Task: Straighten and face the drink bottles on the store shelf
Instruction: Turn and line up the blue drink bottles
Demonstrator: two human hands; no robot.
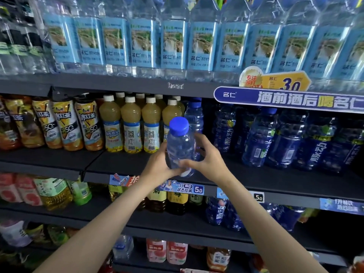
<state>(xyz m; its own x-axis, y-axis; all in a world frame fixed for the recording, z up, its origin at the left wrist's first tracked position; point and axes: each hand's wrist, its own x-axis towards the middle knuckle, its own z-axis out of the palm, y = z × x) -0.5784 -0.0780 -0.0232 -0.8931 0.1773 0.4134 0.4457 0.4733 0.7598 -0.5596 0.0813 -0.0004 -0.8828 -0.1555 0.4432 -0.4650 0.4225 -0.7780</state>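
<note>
both hands, left hand [157, 164] and right hand [206, 158], fingers curled around a clear blue-capped plastic drink bottle [180, 146], hold it upright before a dark store shelf [275, 179].

A blue banner [291, 100] and yellow price tag [285, 81] hang from the upper shelf edge; price labels [182, 188] line the lower one.

Left grip [157, 164], right grip [206, 160]; both curled

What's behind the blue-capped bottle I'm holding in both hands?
Directly behind the held bottle stands another blue-capped bottle on the shelf; only its cap and upper body show. Its lower part and anything further back are covered by the held bottle and the right hand.
</note>
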